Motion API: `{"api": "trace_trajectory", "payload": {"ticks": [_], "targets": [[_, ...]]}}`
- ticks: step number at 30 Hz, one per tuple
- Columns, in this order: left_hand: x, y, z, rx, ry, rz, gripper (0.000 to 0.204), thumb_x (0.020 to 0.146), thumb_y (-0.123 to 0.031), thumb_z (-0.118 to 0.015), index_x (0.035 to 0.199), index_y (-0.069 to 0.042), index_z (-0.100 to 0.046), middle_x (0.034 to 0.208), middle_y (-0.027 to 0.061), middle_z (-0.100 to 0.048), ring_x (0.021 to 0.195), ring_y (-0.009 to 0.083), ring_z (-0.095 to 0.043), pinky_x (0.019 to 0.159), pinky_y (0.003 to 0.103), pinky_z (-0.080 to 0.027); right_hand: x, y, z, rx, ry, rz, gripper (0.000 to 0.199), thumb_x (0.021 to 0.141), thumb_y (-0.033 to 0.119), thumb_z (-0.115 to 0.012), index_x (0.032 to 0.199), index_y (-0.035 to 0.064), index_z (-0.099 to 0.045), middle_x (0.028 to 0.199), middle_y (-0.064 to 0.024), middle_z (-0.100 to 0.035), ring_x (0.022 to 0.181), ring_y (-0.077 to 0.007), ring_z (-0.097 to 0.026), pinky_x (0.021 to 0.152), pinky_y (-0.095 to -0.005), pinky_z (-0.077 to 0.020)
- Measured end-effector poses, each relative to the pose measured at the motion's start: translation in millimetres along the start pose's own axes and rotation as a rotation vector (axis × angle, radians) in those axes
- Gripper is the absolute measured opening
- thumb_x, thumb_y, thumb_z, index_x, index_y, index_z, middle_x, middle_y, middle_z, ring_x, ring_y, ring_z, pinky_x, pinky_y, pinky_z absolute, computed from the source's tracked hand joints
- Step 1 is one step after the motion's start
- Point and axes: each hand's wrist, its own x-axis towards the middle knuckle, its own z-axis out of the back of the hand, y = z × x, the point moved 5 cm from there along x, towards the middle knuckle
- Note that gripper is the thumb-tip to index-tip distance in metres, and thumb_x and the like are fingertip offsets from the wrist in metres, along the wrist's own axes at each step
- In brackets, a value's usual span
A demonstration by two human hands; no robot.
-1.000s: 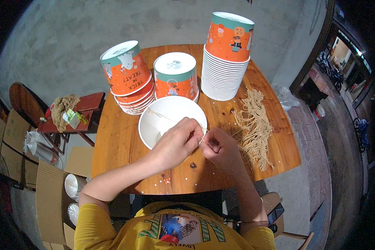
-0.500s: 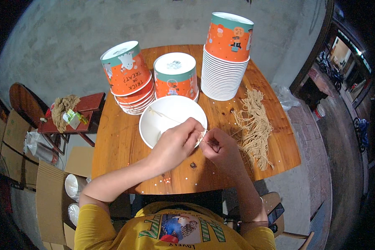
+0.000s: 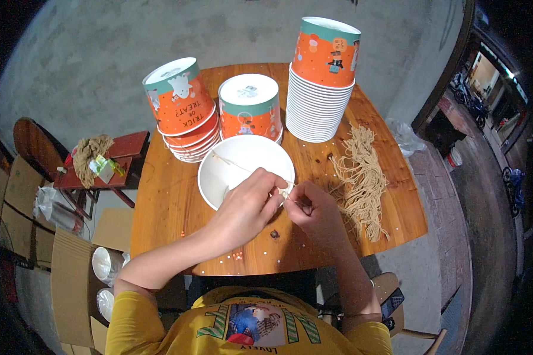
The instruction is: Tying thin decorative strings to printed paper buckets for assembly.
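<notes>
A white-lined paper bucket (image 3: 266,151) lies with its mouth tilted up toward me at the middle of the table. Over the near right part of its rim, my left hand (image 3: 249,204) pinches a thin beige cord (image 3: 236,163). That cord trails from the fingers across the bucket's mouth toward its far left side. Close beside, my right hand (image 3: 315,210) has thumb and forefinger closed on the same cord, the fingertips of both hands nearly meeting. Whether the cord passes through the rim there is too small to tell.
Upside-down orange and green paper buckets stand in a left stack (image 3: 180,106), a middle stack (image 3: 249,109) and a tall right stack (image 3: 320,89). A bundle of beige cords (image 3: 362,189) lies on the wooden table (image 3: 397,201). Small white and orange dots are scattered near its front edge.
The fingers of my left hand have shifted slightly at the bucket's rim, with a bit of cord now showing between the hands. My right hand and the bucket have hardly moved.
</notes>
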Motion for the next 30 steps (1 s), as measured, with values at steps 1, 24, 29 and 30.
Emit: {"api": "trace_trajectory", "payload": {"ticks": [1, 24, 29, 30], "targets": [[1.1, -0.7, -0.2, 0.019, 0.003, -0.033, 0.015, 0.087, -0.006, -0.059, 0.099, 0.000, -0.053, 0.091, 0.0137, -0.054, 0.081, 0.0295, -0.058, 0.070, 0.036, -0.047, -0.1, 0.0, -0.2, 0.007, 0.002, -0.009, 0.016, 0.078, 0.008, -0.067, 0.086, 0.0054, -0.054, 0.070, -0.0027, -0.056, 0.057, -0.0083, -0.049, 0.052, -0.0244, -0.0409], [15.0, 27.5, -10.9, -0.606, 0.190, 0.292, 0.014, 0.089, -0.005, -0.059, 0.099, -0.004, -0.050, 0.082, -0.0027, -0.050, 0.077, 0.0063, -0.047, 0.071, 0.021, -0.042, -0.3, -1.8, 2.9, -0.022, -0.132, 0.001, 0.011, 0.082, 0.007, -0.065, 0.089, 0.0041, -0.057, 0.072, -0.0074, -0.061, 0.063, -0.0134, -0.058, 0.059, -0.0286, -0.0475], [16.0, 29.5, -12.8, -0.788, 0.267, 0.423, 0.018, 0.089, -0.005, -0.061, 0.103, -0.005, -0.049, 0.086, -0.0013, -0.051, 0.080, 0.0060, -0.049, 0.075, 0.020, -0.042, -1.9, -0.2, 4.6, -0.132, -0.211, 0.102, 0.014, 0.082, 0.010, -0.067, 0.093, 0.0067, -0.059, 0.077, -0.0096, -0.061, 0.065, -0.0191, -0.061, 0.058, -0.0311, -0.0489], [15.6, 30.1, -13.1, -0.798, 0.276, 0.446, 0.019, 0.089, -0.005, -0.061, 0.104, -0.005, -0.049, 0.087, -0.0012, -0.051, 0.081, 0.0062, -0.050, 0.075, 0.020, -0.042, -1.8, 2.3, 4.2, -0.149, -0.192, 0.134, 0.015, 0.081, 0.010, -0.067, 0.093, 0.0077, -0.059, 0.078, -0.0095, -0.059, 0.066, -0.0214, -0.061, 0.058, -0.0328, -0.0495]]}}
